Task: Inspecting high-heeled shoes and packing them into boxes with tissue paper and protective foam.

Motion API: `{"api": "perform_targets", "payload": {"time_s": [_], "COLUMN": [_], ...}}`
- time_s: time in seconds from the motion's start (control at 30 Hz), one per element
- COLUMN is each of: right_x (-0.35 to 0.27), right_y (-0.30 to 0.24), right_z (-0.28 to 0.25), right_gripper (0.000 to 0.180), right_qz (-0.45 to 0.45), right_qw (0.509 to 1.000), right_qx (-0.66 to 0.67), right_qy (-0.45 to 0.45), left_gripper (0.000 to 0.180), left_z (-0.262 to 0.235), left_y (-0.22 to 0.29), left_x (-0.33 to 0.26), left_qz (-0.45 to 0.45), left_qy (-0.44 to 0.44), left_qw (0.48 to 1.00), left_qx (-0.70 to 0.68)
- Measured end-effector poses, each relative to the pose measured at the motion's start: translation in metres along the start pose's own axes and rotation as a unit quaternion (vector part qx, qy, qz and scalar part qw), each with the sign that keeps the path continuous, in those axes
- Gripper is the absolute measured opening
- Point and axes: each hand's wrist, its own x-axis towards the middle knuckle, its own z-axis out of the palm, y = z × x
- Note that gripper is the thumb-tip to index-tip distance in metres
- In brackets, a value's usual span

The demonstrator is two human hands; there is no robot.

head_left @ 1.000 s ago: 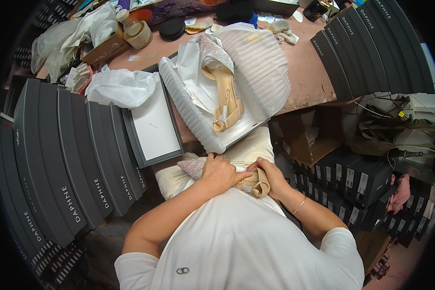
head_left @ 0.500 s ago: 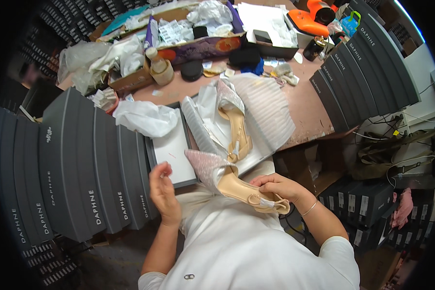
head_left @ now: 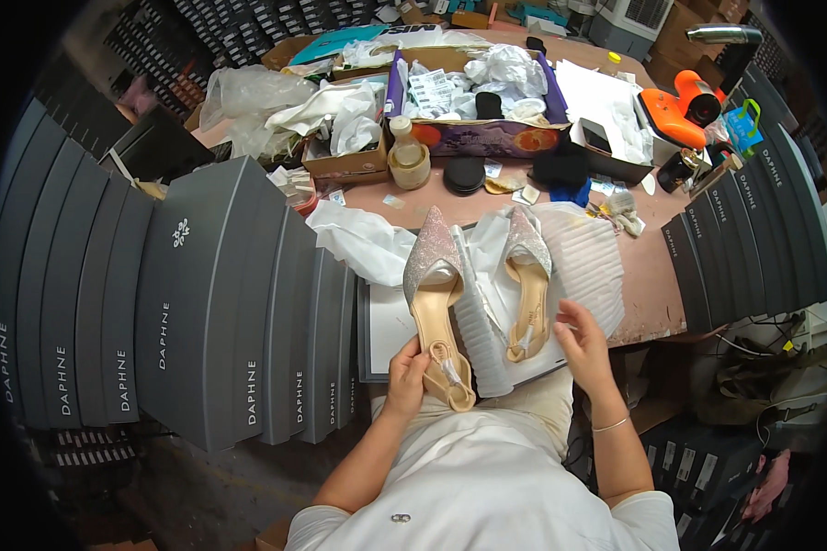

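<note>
My left hand (head_left: 408, 376) grips a glittery pink-and-silver pointed shoe (head_left: 435, 266) near its heel, with the toe aimed away from me. Clear wrap covers part of its ankle strap. The matching shoe (head_left: 529, 275) lies to its right on white tissue in an open shoebox (head_left: 533, 372). A strip of ribbed white padding (head_left: 478, 321) runs between the two shoes. Just right of the second shoe, my right hand (head_left: 579, 342) hovers with its fingers apart, holding nothing. Under the held shoe shows a flat white box panel (head_left: 388, 321) with a dark edge.
Grey shoeboxes (head_left: 211, 303) stand in a row at left, more (head_left: 753, 230) at right. Behind are a purple carton of packets and tissue (head_left: 487, 138), a glass jar (head_left: 409, 161), a round black case (head_left: 464, 174) and an orange tool (head_left: 675, 115). A ribbed foam sheet (head_left: 588, 257) lies right.
The held shoe has passed from my right hand to my left and turned to point away from me. My right hand has let go and opened. The view has shifted.
</note>
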Motion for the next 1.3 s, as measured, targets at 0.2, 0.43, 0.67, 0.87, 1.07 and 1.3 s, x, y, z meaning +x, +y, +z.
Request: {"api": "perform_targets", "payload": {"time_s": [0.2, 0.43, 0.67, 0.87, 1.07, 1.3], "right_x": [0.027, 0.05, 0.005, -0.032, -0.036, -0.039], "right_y": [0.06, 0.075, -0.019, -0.031, -0.028, -0.016], "right_z": [0.024, 0.021, 0.004, 0.036, 0.04, 0.045], "right_gripper": [0.066, 0.045, 0.052, 0.077, 0.08, 0.083], "right_qz": [0.104, 0.096, 0.112, 0.031, -0.003, 0.049], "right_qw": [0.991, 0.994, 0.953, 0.927, 0.927, 0.88], "right_qx": [0.068, -0.031, 0.276, 0.342, 0.333, 0.449], "right_qy": [-0.054, -0.029, -0.064, -0.153, -0.174, -0.146], "left_gripper": [0.029, 0.029, 0.031, 0.041, 0.066, 0.086], "left_z": [-0.094, -0.07, 0.011, 0.045, 0.039, 0.039], "left_y": [-0.052, -0.016, 0.033, 0.027, 0.017, 0.017], "left_x": [0.055, 0.051, 0.005, -0.012, -0.019, -0.019], "left_qz": [-0.138, -0.104, -0.021, -0.013, -0.016, 0.028], "left_qy": [0.134, 0.078, -0.027, -0.018, 0.015, -0.025], "left_qw": [0.979, 0.989, 0.999, 1.0, 0.999, 0.999], "left_qx": [0.065, 0.075, -0.041, 0.021, -0.03, 0.023]}}
